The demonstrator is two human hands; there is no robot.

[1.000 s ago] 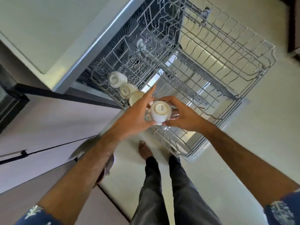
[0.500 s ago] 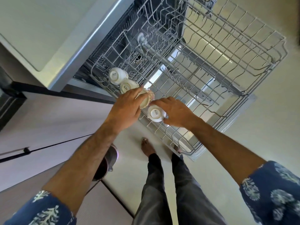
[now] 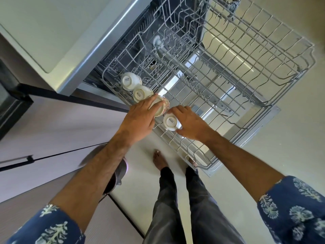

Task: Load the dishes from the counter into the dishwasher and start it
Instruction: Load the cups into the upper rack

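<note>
The dishwasher's upper wire rack (image 3: 246,71) is pulled out over the open door. Two white cups (image 3: 129,81) (image 3: 140,94) stand upside down along its left rim. My left hand (image 3: 139,118) grips a third cup (image 3: 161,107), cream with a patterned side, tilted against the rack beside them. My right hand (image 3: 190,124) holds a fourth white cup (image 3: 171,122) upside down at the rack's near left edge, thumb and fingers curled around its far side.
The counter edge (image 3: 91,50) overhangs the dishwasher at upper left. Cabinet fronts (image 3: 44,131) run down the left. A dark metal pot (image 3: 114,180) sits below my left forearm. My legs and bare feet (image 3: 160,159) stand just before the open door (image 3: 255,127).
Both hands moved from above the rack down to its left edge. The right hand's cup now sits low on the wires, and the left hand took hold of the patterned cup.
</note>
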